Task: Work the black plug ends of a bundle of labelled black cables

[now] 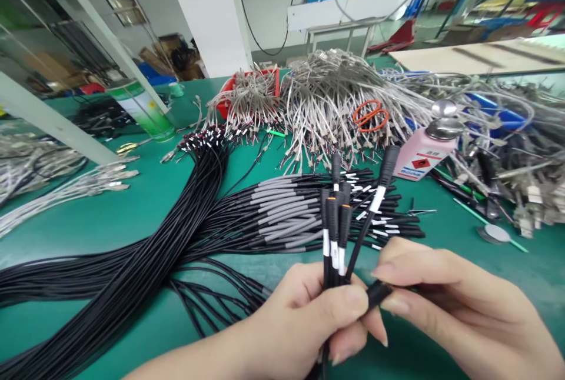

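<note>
Black cables point(334, 233) with white bands; green table point(132, 209); orange scissors point(369, 114).

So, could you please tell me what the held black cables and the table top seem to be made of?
Black cables in the left hand: likely rubber or plastic sheathing, matte, bending easily, with white bands. Table top: smooth green mat, perhaps rubber or vinyl, faintly glossy.

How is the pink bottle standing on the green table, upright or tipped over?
Tipped. The pink bottle leans against the grey cable pile, with its metal cap pointing up and to the right.
</note>
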Tool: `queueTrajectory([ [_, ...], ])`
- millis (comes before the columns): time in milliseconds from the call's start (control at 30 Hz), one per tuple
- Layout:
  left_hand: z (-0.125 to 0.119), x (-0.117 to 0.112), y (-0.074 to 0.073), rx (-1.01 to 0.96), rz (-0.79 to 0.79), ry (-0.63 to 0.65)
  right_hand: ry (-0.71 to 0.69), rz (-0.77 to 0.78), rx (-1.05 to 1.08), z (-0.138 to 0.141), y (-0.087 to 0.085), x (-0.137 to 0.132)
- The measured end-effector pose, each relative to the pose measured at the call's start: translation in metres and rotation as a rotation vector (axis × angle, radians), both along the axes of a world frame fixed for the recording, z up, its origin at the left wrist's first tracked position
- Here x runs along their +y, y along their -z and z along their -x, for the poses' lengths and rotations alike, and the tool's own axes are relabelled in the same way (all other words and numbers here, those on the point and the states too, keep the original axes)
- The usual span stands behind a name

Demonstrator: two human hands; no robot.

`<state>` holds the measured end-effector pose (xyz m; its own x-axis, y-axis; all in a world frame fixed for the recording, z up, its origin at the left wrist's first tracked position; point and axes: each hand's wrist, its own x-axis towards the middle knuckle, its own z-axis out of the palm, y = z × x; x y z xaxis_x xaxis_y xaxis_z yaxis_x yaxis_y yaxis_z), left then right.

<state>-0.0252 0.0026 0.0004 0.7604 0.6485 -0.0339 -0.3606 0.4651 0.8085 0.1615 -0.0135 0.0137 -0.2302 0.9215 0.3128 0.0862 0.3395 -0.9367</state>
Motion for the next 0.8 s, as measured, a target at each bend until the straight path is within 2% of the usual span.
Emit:
queueTrajectory([
  [167,0.0,0.0,0.001,0.009,-0.003,0.003,-0.008,-0.03,0.013,-0.001,0.002,-0.001],
  [333,0.0,-0.001,0.004,0.001,-0.015,-0.022,0.036,0.069,-0.05,-0.001,0.001,-0.001],
  [433,0.0,-0.002,0.003,0.009,-0.031,-0.024,0.051,0.031,-0.089,-0.003,0.001,-0.001],
  [633,-0.001,-0.002,0.001,0.013,-0.038,-0.066,0.26,0.082,-0.159,0.004,0.003,-0.003],
  [800,-0.003,-0.004,0.001,0.019,-0.028,-0.127,0.309,0.094,-0.162,0.009,0.003,-0.003],
])
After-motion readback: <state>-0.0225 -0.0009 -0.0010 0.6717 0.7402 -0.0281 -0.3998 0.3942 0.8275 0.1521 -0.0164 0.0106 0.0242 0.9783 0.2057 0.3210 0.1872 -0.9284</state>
